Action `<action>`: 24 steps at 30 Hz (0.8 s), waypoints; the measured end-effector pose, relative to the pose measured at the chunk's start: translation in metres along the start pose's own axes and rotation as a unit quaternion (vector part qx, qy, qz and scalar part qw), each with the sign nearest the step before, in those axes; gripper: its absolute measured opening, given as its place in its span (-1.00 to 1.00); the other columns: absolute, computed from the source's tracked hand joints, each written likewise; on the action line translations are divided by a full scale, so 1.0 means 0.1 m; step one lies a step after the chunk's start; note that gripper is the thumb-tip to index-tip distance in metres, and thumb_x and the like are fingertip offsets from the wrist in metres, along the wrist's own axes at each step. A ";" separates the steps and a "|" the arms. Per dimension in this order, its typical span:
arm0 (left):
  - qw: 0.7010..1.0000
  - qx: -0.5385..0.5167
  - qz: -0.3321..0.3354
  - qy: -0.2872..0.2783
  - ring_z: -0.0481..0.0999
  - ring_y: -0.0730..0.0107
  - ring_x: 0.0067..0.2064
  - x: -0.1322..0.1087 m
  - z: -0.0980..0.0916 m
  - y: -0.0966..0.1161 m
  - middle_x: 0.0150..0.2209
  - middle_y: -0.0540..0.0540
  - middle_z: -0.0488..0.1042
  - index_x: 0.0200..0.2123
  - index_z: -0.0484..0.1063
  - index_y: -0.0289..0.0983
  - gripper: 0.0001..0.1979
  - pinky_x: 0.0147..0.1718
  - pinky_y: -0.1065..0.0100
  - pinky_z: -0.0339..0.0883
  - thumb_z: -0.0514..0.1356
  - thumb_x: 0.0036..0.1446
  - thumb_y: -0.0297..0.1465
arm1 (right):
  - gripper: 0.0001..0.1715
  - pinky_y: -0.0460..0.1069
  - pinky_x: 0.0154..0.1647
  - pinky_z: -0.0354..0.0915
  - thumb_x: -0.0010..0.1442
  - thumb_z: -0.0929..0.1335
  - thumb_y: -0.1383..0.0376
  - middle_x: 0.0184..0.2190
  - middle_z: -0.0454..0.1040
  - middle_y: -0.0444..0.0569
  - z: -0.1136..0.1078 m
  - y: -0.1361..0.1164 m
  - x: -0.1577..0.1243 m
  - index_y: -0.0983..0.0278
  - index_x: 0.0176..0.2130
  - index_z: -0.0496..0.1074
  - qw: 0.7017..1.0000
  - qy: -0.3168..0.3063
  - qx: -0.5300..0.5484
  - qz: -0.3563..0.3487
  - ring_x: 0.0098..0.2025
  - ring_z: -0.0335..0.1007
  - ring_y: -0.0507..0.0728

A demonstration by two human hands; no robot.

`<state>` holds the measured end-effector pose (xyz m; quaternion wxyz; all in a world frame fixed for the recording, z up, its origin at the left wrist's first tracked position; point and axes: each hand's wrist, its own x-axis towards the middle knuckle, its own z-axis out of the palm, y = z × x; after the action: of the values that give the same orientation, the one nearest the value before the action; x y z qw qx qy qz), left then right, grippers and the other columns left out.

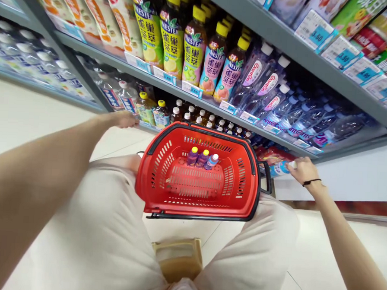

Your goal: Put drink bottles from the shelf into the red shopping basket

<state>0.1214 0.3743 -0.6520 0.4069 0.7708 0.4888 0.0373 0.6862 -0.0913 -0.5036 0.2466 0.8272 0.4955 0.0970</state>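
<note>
A red shopping basket with black trim stands between my knees. Three small bottles with purple and blue bodies are inside it against the far wall, two with yellow caps and one with a white cap. On the right, my right hand is closed around the white-capped end of a bottle with a blue and white label, tilted sideways beside the basket's black handle. My left hand is at the lower shelf, its fingers curled near yellow-capped bottles; what they grip is hidden.
Shelves of drinks rise in front, with Nestea bottles and clear water bottles on the middle level. A grey shelf edge with price tags crosses above. Under me is a tan stool on the tiled floor.
</note>
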 end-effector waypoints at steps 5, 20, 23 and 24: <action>0.997 0.063 0.043 -0.030 0.21 0.55 -0.42 0.15 0.05 0.80 -0.62 0.14 0.30 -0.35 0.51 -0.38 -0.50 -0.39 0.48 0.07 0.21 0.20 0.01 | -0.47 0.09 -0.28 0.27 0.44 0.27 -0.01 -0.29 0.51 0.24 -0.52 0.04 -0.38 0.36 -0.30 0.48 0.969 0.245 -0.001 -0.020 -0.08 0.40 0.37; 0.863 0.056 0.501 -0.023 0.55 0.00 0.12 -1.20 1.16 2.86 0.20 -0.25 0.51 0.32 0.32 -0.21 -0.08 -0.03 0.23 0.39 0.43 -0.06 0.02 | -0.69 0.07 -0.24 0.29 0.40 0.39 0.09 -0.41 0.40 -0.03 -1.52 -1.57 -0.35 0.22 -0.32 0.44 0.823 0.378 0.378 -0.190 -0.31 0.33 0.19; 0.872 0.105 0.477 -0.027 0.63 0.11 -0.18 -1.23 1.34 2.75 -0.13 -0.18 0.63 0.02 0.50 -0.26 -0.40 -0.27 0.27 0.36 0.39 -0.02 -0.05 | -0.67 0.08 -0.22 0.28 0.42 0.37 0.08 -0.39 0.40 -0.01 -1.39 -1.87 -0.27 0.22 -0.32 0.42 0.811 0.336 0.417 -0.233 -0.26 0.33 0.21; 0.878 0.118 0.463 -0.034 0.60 0.16 -0.29 -1.20 1.38 2.69 -0.24 -0.15 0.63 -0.11 0.53 -0.26 -0.49 -0.36 0.29 0.31 0.40 -0.04 -0.05 | -0.66 0.08 -0.21 0.28 0.42 0.36 0.07 -0.38 0.41 -0.01 -1.33 -1.94 -0.24 0.22 -0.32 0.42 0.804 0.322 0.440 -0.236 -0.26 0.34 0.20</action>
<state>0.3164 0.1478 -0.5245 0.2654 0.9523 0.0623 0.1370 0.4703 0.0043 -0.4853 -0.3024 0.6255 0.7161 0.0678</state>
